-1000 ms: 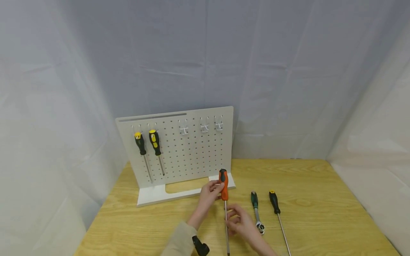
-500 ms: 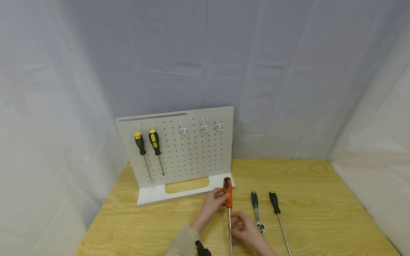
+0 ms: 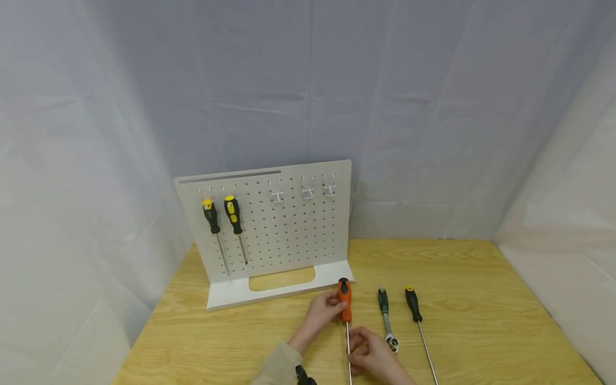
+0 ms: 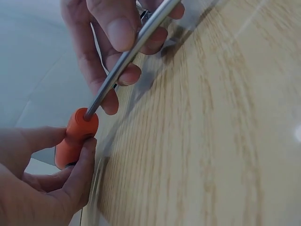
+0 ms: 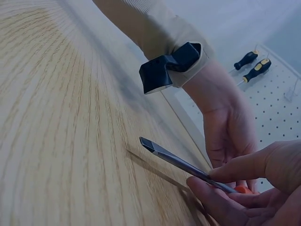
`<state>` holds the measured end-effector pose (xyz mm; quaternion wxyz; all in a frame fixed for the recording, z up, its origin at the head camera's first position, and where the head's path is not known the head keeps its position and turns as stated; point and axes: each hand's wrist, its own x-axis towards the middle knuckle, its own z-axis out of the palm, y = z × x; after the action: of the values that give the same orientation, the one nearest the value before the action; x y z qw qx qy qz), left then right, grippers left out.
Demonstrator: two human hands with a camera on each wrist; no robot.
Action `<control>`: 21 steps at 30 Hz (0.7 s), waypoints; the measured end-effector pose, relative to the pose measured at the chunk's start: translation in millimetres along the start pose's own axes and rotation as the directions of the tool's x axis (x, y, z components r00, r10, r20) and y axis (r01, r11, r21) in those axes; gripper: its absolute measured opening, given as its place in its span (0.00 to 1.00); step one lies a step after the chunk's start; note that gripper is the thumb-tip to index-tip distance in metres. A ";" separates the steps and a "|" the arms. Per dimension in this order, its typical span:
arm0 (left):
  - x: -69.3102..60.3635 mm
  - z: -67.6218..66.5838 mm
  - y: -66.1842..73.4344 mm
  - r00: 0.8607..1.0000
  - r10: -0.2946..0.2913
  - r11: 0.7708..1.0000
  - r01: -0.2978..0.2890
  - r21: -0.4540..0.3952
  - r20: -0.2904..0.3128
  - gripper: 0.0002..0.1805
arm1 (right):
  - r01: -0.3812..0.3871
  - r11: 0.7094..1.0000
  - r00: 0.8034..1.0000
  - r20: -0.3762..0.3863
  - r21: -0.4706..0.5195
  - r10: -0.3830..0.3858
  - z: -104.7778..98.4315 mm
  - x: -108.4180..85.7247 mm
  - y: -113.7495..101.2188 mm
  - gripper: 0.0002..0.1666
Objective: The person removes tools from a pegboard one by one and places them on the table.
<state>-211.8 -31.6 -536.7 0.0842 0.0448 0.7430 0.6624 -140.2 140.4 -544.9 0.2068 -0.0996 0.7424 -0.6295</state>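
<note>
One Orange Screwdriver (image 3: 345, 315), Pinched in Two Places

In the head view, a person's left hand (image 3: 323, 310) pinches the handle (image 3: 344, 293) near the front corner of a pegboard (image 3: 298, 230), while the right hand (image 3: 374, 357) pinches the shaft (image 3: 347, 328). The left wrist view shows both thumbs set opposite curled fingers, with little gap beyond the tool's thickness. The right wrist view shows the flat tip (image 5: 148, 145) poised above the table (image 5: 70, 141). Sound handling likely calls for a firm left pinch, light right guidance and a tip clear of the wood.
</note>
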 end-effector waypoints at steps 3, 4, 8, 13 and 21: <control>-1.1 0.5 0.3 1.000 0.001 1.000 -0.001 -0.002 0.010 0.17 | -0.014 1.000 1.000 0.008 0.004 0.014 -0.3 -1.3 -1.4 0.27; -1.5 0.7 0.6 1.000 0.005 1.000 -0.005 -0.001 0.013 0.17 | -0.017 1.000 1.000 0.011 0.009 0.017 -0.4 -1.8 -1.8 0.27; -3.1 1.1 1.4 0.999 0.022 1.000 -0.022 0.004 0.030 0.17 | -0.030 0.999 0.999 0.013 0.015 0.029 -0.6 -2.8 -3.0 0.27; -3.0 1.8 0.9 0.999 0.031 0.999 -0.032 0.043 0.016 0.17 | -0.051 0.999 0.999 0.008 0.019 0.051 -0.6 -2.7 -2.9 0.27; -1.9 3.5 1.7 0.999 0.032 0.984 -0.028 0.175 -0.024 0.18 | -0.068 0.997 0.998 -0.013 -0.032 0.068 -0.5 -2.7 -4.3 0.26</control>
<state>-209.3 -28.3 -535.3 0.0600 0.0544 0.7986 0.5964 -138.6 141.2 -540.2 0.2218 -0.0738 0.7568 -0.6104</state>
